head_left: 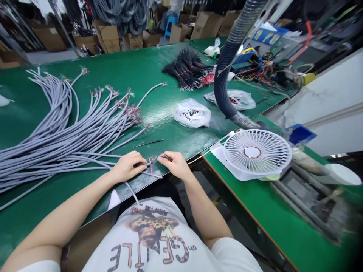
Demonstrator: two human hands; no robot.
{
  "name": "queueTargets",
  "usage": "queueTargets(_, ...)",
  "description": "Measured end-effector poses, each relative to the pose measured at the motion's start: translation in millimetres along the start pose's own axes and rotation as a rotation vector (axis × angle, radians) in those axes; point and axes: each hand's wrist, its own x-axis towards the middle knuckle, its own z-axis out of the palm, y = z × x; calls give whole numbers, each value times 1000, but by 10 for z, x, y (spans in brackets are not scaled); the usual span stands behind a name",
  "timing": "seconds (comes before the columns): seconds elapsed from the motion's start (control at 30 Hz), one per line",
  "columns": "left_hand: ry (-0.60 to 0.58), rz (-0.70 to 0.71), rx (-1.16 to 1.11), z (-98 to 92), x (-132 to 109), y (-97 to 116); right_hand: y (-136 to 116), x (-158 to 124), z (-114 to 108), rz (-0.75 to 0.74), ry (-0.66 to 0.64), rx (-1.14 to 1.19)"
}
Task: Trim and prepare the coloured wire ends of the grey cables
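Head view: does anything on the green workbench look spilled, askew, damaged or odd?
Nothing looks plainly damaged. The tangle of coloured wires at the far right looks messy, unlike the banded black wires nearby. One grey cable also droops over the near edge by the person's shirt, while most others lie on the workbench.

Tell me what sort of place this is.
Likely a cable workshop: gray cables with exposed wire ends lie spread out, bundled black wires lie beyond, and large gray coils show behind.

Grey cables point(70, 136) cut off, L edge.
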Motion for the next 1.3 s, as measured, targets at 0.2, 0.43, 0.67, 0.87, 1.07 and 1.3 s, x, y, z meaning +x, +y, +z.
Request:
queueTargets(0.2, 124, 45, 8, 27, -33, 0, -43, 41, 161, 25, 5, 185)
queueTargets(0.43, 178, 79, 2, 38, -32, 6, -69, 75, 309, 57, 78, 281)
queueTargets(0.67, 238, -243, -369, -14, -20, 75, -113, 27, 389, -183, 196, 157)
queueTargets(0.87, 230, -351, -670, -89, -11, 0, -81, 73, 462, -284, 96, 71)
queueTargets(1.07, 225, -338, -764, -83, -10, -57, -88, 136, 492, -309, 83, 85)
queueTargets(1.3, 202, -308, -782, -98, -15, -87, -137, 191, 462, -290, 120, 80)
